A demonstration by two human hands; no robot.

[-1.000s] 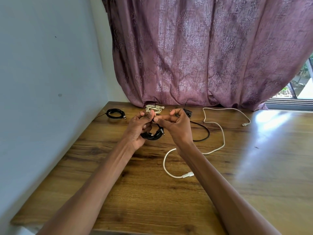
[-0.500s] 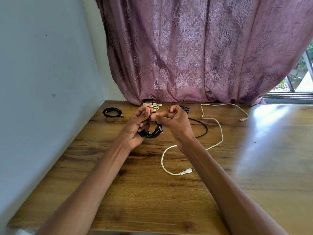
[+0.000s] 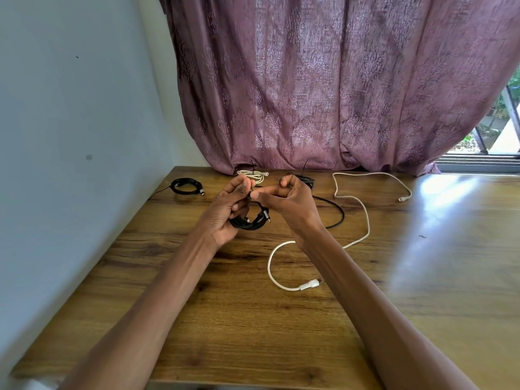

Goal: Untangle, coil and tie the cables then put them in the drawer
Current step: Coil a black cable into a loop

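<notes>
My left hand [image 3: 229,209] grips a coiled black cable [image 3: 251,220] just above the wooden table [image 3: 239,319], its plug end sticking out to the right. My right hand [image 3: 289,202] pinches a thin black tie at the top of that coil, fingertip to fingertip with the left. A loose white cable [image 3: 363,218] snakes across the table right of my hands. A loose black cable [image 3: 336,212] curves behind my right wrist. A tied black coil [image 3: 185,186] lies at the back left, a tied white coil [image 3: 253,175] near the curtain.
A grey wall [image 3: 70,164] borders the table on the left. A mauve curtain [image 3: 323,85] hangs along the back edge, with a window [image 3: 501,136] at the far right. No drawer is in view.
Both hands stay together on the black coil. The fingertips have shifted slightly at the top of it, and the view has tilted a little.
</notes>
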